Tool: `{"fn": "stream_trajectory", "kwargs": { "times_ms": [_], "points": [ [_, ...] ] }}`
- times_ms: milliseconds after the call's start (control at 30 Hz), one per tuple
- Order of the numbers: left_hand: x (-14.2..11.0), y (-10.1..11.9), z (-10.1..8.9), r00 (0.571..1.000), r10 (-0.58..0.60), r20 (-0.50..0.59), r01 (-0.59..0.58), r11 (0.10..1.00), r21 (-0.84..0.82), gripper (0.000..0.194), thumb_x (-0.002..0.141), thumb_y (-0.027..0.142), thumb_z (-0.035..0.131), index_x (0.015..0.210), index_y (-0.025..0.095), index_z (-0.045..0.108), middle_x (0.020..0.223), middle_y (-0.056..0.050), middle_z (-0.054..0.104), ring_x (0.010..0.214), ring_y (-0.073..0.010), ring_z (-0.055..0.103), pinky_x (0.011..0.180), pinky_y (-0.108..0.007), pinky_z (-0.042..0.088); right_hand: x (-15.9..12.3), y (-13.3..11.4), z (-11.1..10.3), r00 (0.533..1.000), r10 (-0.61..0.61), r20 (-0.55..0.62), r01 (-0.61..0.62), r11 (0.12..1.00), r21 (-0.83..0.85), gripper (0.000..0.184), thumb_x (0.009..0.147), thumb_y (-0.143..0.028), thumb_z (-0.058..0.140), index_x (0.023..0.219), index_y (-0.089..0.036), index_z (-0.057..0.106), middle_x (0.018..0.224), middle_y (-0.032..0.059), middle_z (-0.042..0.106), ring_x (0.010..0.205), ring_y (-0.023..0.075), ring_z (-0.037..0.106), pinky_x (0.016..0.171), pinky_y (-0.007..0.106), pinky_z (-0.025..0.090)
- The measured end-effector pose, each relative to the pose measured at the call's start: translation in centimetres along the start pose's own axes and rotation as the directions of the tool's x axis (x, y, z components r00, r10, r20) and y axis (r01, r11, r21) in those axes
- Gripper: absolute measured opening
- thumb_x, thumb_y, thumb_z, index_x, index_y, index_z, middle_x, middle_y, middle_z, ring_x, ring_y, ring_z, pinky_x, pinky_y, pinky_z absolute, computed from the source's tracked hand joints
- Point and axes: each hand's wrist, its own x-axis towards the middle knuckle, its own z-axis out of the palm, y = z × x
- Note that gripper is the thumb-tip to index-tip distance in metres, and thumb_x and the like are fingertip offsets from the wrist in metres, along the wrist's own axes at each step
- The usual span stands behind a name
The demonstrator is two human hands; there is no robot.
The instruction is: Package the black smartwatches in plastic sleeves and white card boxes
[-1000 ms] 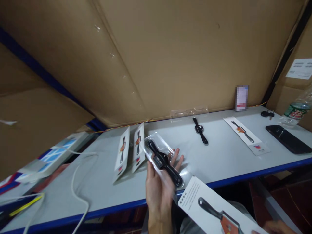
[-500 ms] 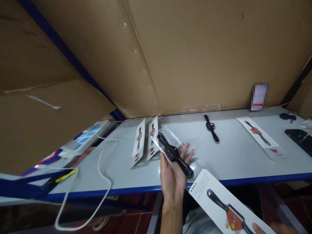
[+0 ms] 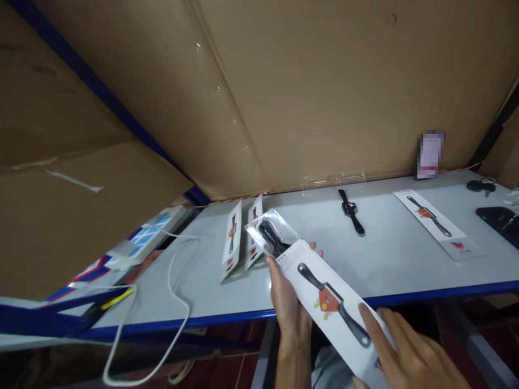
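My left hand (image 3: 286,300) supports a clear plastic blister (image 3: 265,216) from below, its fingers wrapped round the far side. A black spokeshave (image 3: 271,235) lies in the blister, and only its upper handle shows. Over the rest of it lies a white printed card (image 3: 302,283) with a spokeshave picture. My right hand (image 3: 405,348) grips the card's lower end, with the index finger along its face. Where the card meets the blister's edges, my left hand hides the detail.
Two packaged cards (image 3: 232,237) stand at the left of the grey table (image 3: 214,302). Behind lie a loose spokeshave (image 3: 351,212) and a clear blister shell (image 3: 332,182). Another card (image 3: 433,221), keys (image 3: 481,185) and a phone (image 3: 430,155) are on the right. A white cable (image 3: 178,292) hangs over the front edge.
My right hand has moved up and left with the card, which now covers most of the spokeshave in the blister. My left hand stays nearly in place.
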Motion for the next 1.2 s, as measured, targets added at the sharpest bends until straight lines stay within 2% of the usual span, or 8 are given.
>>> {"fn": "stream_trajectory", "kwargs": {
  "times_ms": [167, 300, 367, 467, 600, 733, 1033, 1200],
  "points": [
    [-0.5, 0.3, 0.4, 1.0, -0.019, 0.014, 0.019, 1.0, 0.0, 0.057, 0.099, 0.056, 0.038, 0.128, 0.014, 0.064, 0.091, -0.014, 0.078, 0.084, -0.0292, 0.076, 0.083, -0.043, 0.06, 5.8, -1.5, 0.1, 0.999, 0.034, -0.014, -0.033, 0.999, 0.034, 0.057, 0.09, -0.051, 0.049, 0.13, -0.01, 0.058, 0.106, 0.0199, 0.072, 0.085, 0.031, 0.072, 0.054, 0.036, 0.061],
    [-0.2, 0.8, 0.3, 0.994, -0.097, 0.043, 0.097, 0.995, -0.008, 0.061, 0.099, 0.056, 0.036, 0.13, 0.01, 0.062, 0.091, -0.016, 0.078, 0.079, -0.0291, 0.076, 0.079, -0.042, 0.061, 5.5, -0.9, -0.7, 0.997, -0.075, -0.032, 0.079, 0.989, 0.128, 0.048, 0.091, -0.049, 0.057, 0.123, -0.014, 0.062, 0.109, 0.0179, 0.072, 0.09, 0.0293, 0.071, 0.063, 0.035, 0.062],
    [0.0, 1.0, 0.1, 0.984, -0.16, 0.074, 0.162, 0.987, -0.022, 0.06, 0.099, 0.055, 0.037, 0.13, 0.01, 0.063, 0.089, -0.015, 0.078, 0.075, -0.0281, 0.076, 0.077, -0.041, 0.061, 4.9, -0.1, -1.0, 0.985, -0.144, -0.095, 0.159, 0.971, 0.18, 0.039, 0.093, -0.043, 0.058, 0.121, -0.017, 0.064, 0.113, 0.0159, 0.071, 0.101, 0.0288, 0.069, 0.075, 0.037, 0.062],
    [0.1, 1.1, 0.0, 0.969, -0.224, 0.1, 0.231, 0.971, -0.063, 0.059, 0.098, 0.055, 0.04, 0.127, 0.01, 0.064, 0.09, -0.015, 0.078, 0.07, -0.0262, 0.075, 0.07, -0.038, 0.061, 5.1, 0.7, -0.8, 0.953, -0.136, -0.27, 0.206, 0.945, 0.253, 0.025, 0.096, -0.03, 0.053, 0.111, -0.017, 0.067, 0.11, 0.0147, 0.071, 0.109, 0.0279, 0.064, 0.087, 0.041, 0.058],
    [0.5, 0.9, -0.3, 0.977, -0.2, 0.071, 0.207, 0.972, -0.109, 0.059, 0.093, 0.059, 0.05, 0.119, 0.009, 0.067, 0.086, -0.013, 0.077, 0.067, -0.0247, 0.073, 0.068, -0.036, 0.06, 7.3, 0.7, 0.4, 0.899, -0.199, -0.39, 0.335, 0.886, 0.321, 0.025, 0.092, -0.016, 0.046, 0.102, -0.011, 0.068, 0.103, 0.0167, 0.068, 0.102, 0.0277, 0.063, 0.083, 0.041, 0.057],
    [1.3, 0.6, -0.8, 0.966, -0.218, 0.141, 0.236, 0.965, -0.118, 0.065, 0.085, 0.067, 0.058, 0.104, 0.006, 0.071, 0.079, -0.013, 0.075, 0.064, -0.0229, 0.07, 0.063, -0.033, 0.057, 9.4, 0.0, 0.8, 0.856, -0.191, -0.48, 0.392, 0.845, 0.363, 0.028, 0.089, -0.011, 0.043, 0.105, -0.009, 0.066, 0.107, 0.0176, 0.065, 0.103, 0.028, 0.06, 0.08, 0.04, 0.056],
    [0.5, 0.9, -0.4, 0.937, -0.261, 0.235, 0.3, 0.942, -0.152, 0.067, 0.083, 0.072, 0.054, 0.079, 0.007, 0.072, 0.06, -0.009, 0.066, 0.053, -0.0186, 0.061, 0.058, -0.03, 0.053, 11.0, -0.2, 0.5, 0.888, -0.225, -0.401, 0.395, 0.82, 0.415, 0.032, 0.087, -0.007, 0.047, 0.115, -0.008, 0.061, 0.119, 0.02, 0.055, 0.112, 0.0327, 0.053, 0.087, 0.047, 0.052],
    [0.4, 1.0, -0.1, 0.946, -0.251, 0.205, 0.275, 0.957, -0.097, 0.064, 0.088, 0.067, 0.051, 0.089, 0.007, 0.073, 0.066, -0.012, 0.069, 0.065, -0.0266, 0.069, 0.068, -0.039, 0.058, 10.3, -0.3, 2.2, 0.913, -0.226, -0.339, 0.352, 0.856, 0.378, 0.033, 0.086, -0.003, 0.047, 0.117, -0.005, 0.059, 0.118, 0.0216, 0.054, 0.111, 0.0328, 0.052, 0.086, 0.047, 0.052]
  ]
}}
